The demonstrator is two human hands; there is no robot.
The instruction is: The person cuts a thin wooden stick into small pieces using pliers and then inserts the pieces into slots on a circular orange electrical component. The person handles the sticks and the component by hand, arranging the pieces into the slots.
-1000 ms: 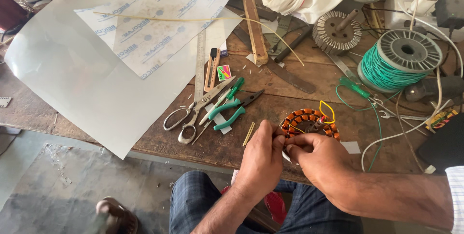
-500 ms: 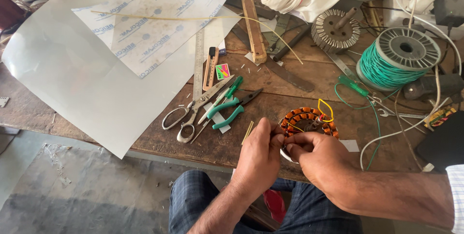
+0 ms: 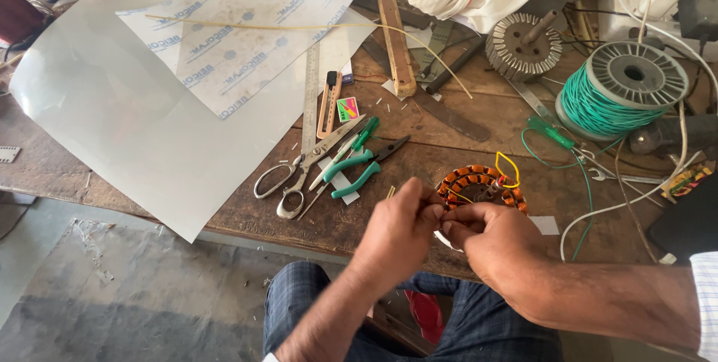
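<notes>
A round stator [image 3: 482, 185] wound with orange copper coils lies on the wooden workbench [image 3: 449, 145] near its front edge, with a yellow wire loop [image 3: 508, 169] rising from it. My left hand [image 3: 400, 229] and my right hand [image 3: 492, 241] meet fingertip to fingertip at the stator's near left rim. Both pinch something thin there, probably a wire end; the fingers hide it. My legs in checked trousers [image 3: 314, 306] show below the bench.
Left of the hands lie green-handled pliers [image 3: 359, 170], scissors [image 3: 299, 171], a steel ruler [image 3: 311, 100] and a large white sheet [image 3: 172, 85]. At the right stand a spool of green wire [image 3: 617, 93] and a bare metal stator core [image 3: 523, 44]. White cables trail at the right edge.
Both hands stay at the stator's near rim; the fingers have shifted slightly. The camera has drifted a little, nothing else on the bench has moved.
</notes>
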